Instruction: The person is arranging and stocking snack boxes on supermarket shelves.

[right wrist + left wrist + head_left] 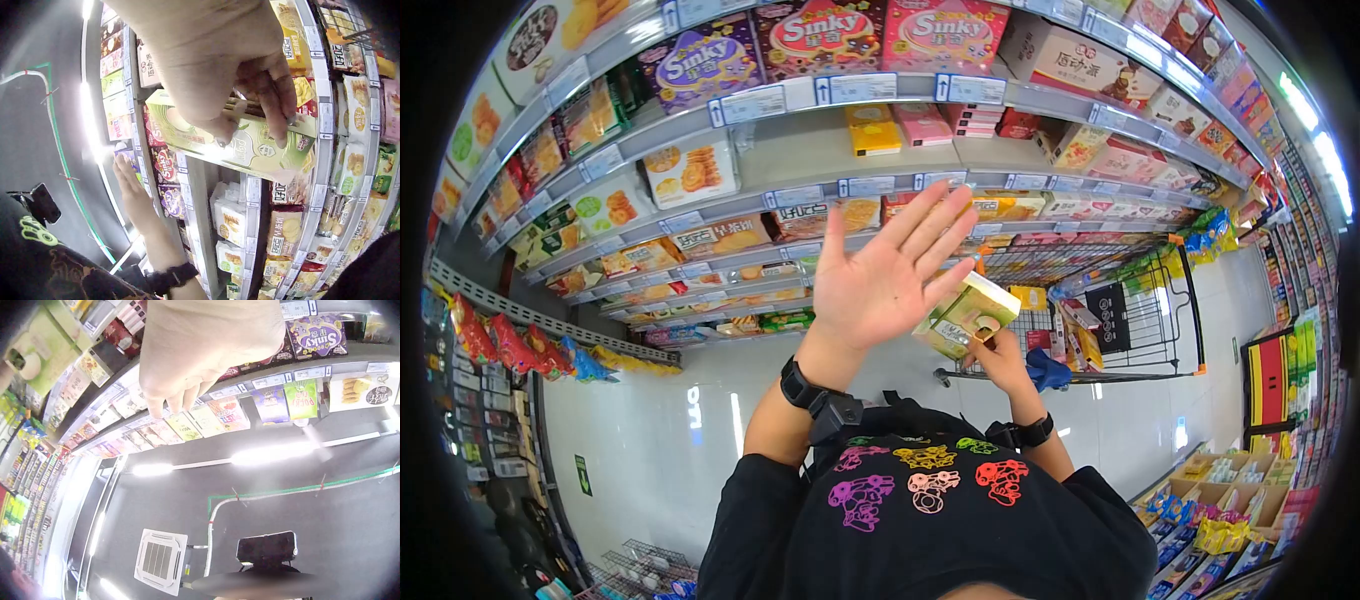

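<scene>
My left hand (890, 275) is raised in front of the shelves, palm toward the head camera, fingers straight and spread, holding nothing. It also fills the top of the left wrist view. My right hand (1003, 362) grips a light green snack box (968, 318) to the right of and below that palm. In the right wrist view the thumb and fingers pinch the green box (234, 134) across its narrow side. Part of the box also shows at the upper left of the left wrist view.
Store shelves (800, 140) of boxed and bagged snacks stretch across the front. A wire shopping cart (1145, 335) with several packages stands at the right. Hanging bags (520, 345) line the left side. A low display of packaged goods (1225, 500) stands at lower right.
</scene>
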A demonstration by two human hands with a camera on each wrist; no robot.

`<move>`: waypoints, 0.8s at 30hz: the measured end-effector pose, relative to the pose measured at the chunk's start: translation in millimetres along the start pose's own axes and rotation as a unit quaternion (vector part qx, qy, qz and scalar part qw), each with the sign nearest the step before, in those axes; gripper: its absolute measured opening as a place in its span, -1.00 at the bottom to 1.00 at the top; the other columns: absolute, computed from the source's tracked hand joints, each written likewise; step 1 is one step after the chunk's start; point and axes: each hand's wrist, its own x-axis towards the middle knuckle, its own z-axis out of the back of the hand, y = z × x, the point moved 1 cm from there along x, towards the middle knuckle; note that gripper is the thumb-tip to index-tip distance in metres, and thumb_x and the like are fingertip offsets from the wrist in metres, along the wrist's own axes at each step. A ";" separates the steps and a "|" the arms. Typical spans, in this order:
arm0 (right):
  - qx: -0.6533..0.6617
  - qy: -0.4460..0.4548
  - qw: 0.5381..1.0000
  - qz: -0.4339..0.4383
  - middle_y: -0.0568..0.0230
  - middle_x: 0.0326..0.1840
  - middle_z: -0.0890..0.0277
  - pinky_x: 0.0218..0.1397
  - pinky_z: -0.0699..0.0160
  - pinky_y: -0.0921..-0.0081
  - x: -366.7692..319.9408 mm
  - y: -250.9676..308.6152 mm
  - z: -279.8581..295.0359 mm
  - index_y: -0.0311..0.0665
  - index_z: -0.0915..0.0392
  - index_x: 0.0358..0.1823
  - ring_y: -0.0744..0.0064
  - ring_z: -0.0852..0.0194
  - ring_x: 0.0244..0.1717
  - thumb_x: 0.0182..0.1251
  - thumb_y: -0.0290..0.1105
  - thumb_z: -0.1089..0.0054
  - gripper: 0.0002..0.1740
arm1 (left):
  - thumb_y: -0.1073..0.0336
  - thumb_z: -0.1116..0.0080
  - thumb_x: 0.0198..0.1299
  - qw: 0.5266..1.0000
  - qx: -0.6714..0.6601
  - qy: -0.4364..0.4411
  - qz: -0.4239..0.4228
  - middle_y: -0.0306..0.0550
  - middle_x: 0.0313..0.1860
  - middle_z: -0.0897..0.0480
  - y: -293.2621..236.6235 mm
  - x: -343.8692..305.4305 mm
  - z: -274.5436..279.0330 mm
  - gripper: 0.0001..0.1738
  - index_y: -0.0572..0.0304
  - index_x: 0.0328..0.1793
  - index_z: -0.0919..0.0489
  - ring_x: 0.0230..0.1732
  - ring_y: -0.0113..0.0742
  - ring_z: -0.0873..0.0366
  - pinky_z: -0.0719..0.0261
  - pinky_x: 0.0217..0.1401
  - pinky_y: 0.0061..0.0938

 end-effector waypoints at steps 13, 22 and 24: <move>-0.347 -0.199 0.888 0.228 0.20 -0.15 -0.58 -0.21 -0.56 0.38 33.0 62.0 19.5 -0.18 -0.60 -0.09 0.12 -0.61 -0.22 -0.09 -0.42 -0.34 -0.59 | -0.18 -0.12 0.10 0.831 0.552 0.067 0.001 0.04 0.45 -0.22 -11.2 7.9 37.7 -0.09 0.16 0.48 -0.14 0.46 0.00 -0.12 -0.08 0.45 -0.13; -0.533 -0.207 0.693 0.439 0.48 -0.10 -0.53 -0.02 -0.28 0.37 84.8 128.5 -34.6 -0.04 -0.64 -0.16 0.43 -0.37 -0.17 -0.13 -0.41 -0.25 -0.62 | 0.16 -0.43 -0.21 0.312 0.945 -0.048 0.083 0.12 0.35 -0.30 -37.7 -16.9 60.6 0.03 0.02 0.46 -0.17 0.38 0.12 -0.21 -0.25 0.35 -0.07; -0.537 -0.174 0.662 0.493 0.52 -0.09 -0.53 0.03 -0.27 0.35 92.4 145.4 -54.5 -0.01 -0.64 -0.17 0.46 -0.36 -0.14 -0.09 -0.39 -0.23 -0.65 | 0.19 -0.45 -0.24 0.341 0.933 -0.076 0.086 0.18 0.38 -0.23 -58.7 -18.6 60.5 0.12 0.04 0.50 -0.07 0.36 0.19 -0.21 -0.22 0.36 -0.05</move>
